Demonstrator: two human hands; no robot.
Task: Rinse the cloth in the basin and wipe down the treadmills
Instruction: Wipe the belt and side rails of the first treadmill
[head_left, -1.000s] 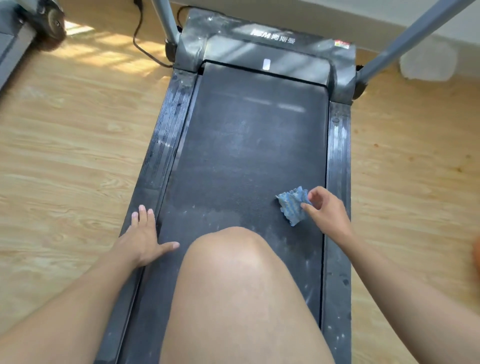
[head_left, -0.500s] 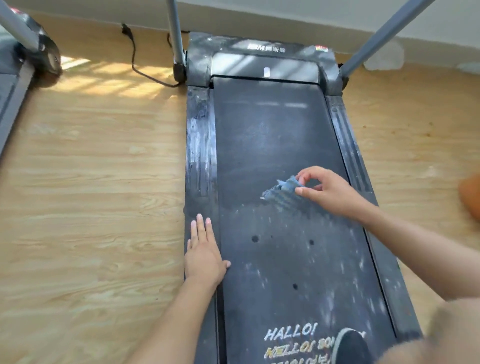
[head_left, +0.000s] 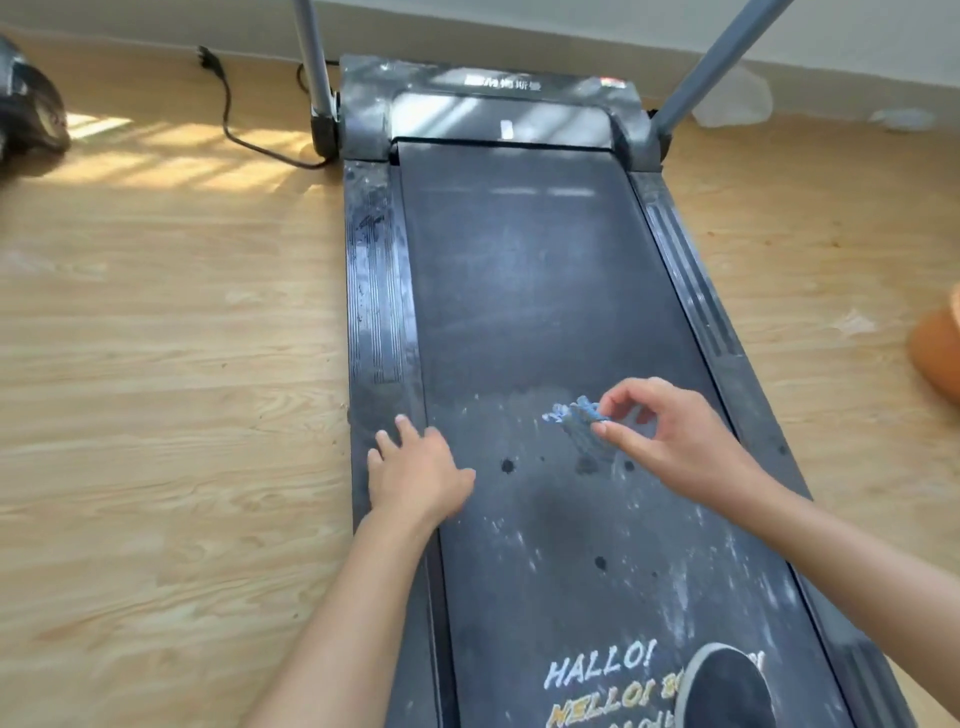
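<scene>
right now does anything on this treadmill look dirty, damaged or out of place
The belt carries whitish smears and a few dark spots near the blue cloth pinched in the right hand. The left side rail looks streaky too. Nothing looks broken.

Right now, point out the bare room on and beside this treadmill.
Free: the belt from the motor cover down to the cloth; the floor left of the left rail. Crowded: mid-belt, where the left grip rests and the right grip pinches it.

Pale wood-plank floor (head_left: 156, 415), striped sunlight (head_left: 171, 156) top left, black power cord (head_left: 226, 111) snaking across, white wall (head_left: 519, 21) behind
</scene>
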